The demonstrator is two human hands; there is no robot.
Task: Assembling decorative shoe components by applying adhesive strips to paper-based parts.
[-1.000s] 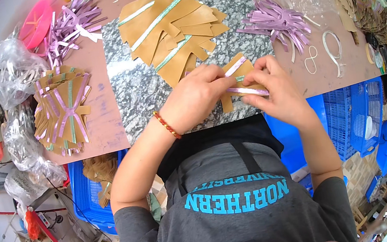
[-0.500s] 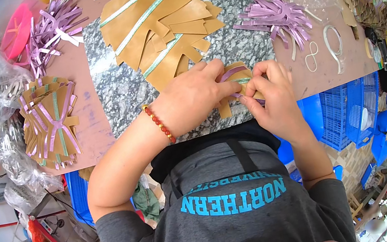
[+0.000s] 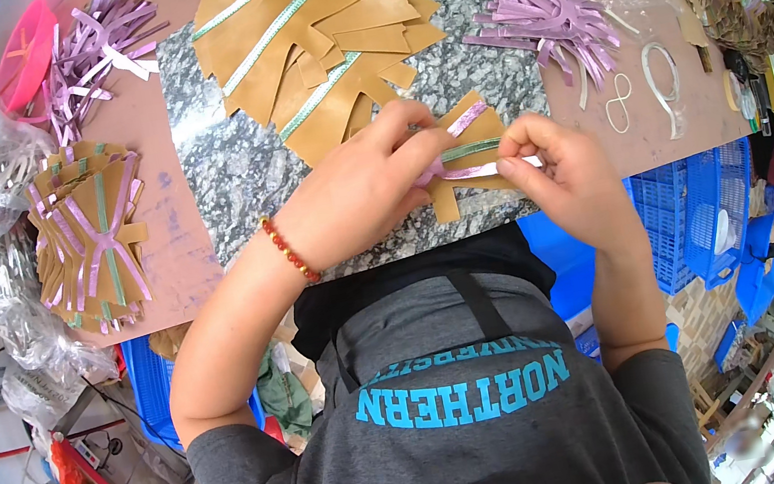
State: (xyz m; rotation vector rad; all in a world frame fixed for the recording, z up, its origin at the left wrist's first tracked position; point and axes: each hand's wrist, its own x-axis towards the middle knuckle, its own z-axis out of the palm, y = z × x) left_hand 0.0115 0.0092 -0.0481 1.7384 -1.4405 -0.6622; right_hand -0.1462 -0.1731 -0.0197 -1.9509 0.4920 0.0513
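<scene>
In front of me on the granite-patterned slab (image 3: 240,179) lies a tan leather-like piece (image 3: 445,204) with a green strip (image 3: 474,149) across it. A purple X-shaped strip (image 3: 469,171) lies over that piece, one arm stretched toward the right with a white end showing. My left hand (image 3: 375,178), a red bead bracelet at its wrist, bends its fingers over the piece's left part; its fingertips are partly hidden. Thumb and index finger of my right hand (image 3: 560,172) pinch the end of the purple strip at the piece's right edge.
Overlapping tan pieces with green strips (image 3: 293,29) cover the slab's far part. Purple strips lie in piles at right (image 3: 555,23) and far left (image 3: 94,55), near a pink dish (image 3: 28,54). Finished-looking tan pieces (image 3: 93,238) are stacked at left. Blue crates (image 3: 663,224) stand below the table.
My hands have moved apart, the right one outward to the right. The strip between them now shows stretched over the piece, and more of the piece is uncovered. The view has shifted slightly.
</scene>
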